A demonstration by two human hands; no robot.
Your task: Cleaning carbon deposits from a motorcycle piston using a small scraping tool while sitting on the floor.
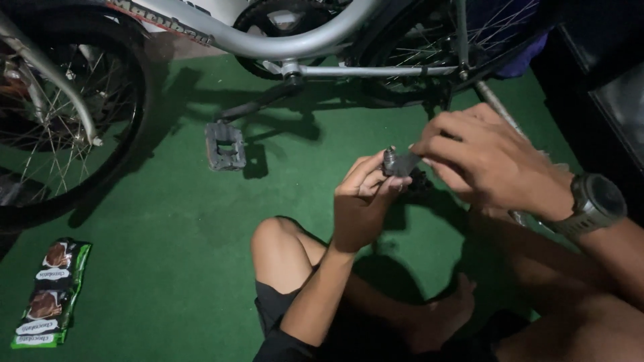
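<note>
Green carpet floor w/ bike, dim room; both hands, left hand & right hand, gripping small grey part.

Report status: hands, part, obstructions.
Left hand and right hand both pinch small grey part. Held above green mat. Nothing between hands.

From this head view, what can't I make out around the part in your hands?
- Small dark metal part: largely covered by the left hand and right hand; dim light hides its shape.
- Front wheel: cut off by the left edge.
- Rear wheel: cut off by the top edge.
- Snack packets: flavour picture too small.
</note>
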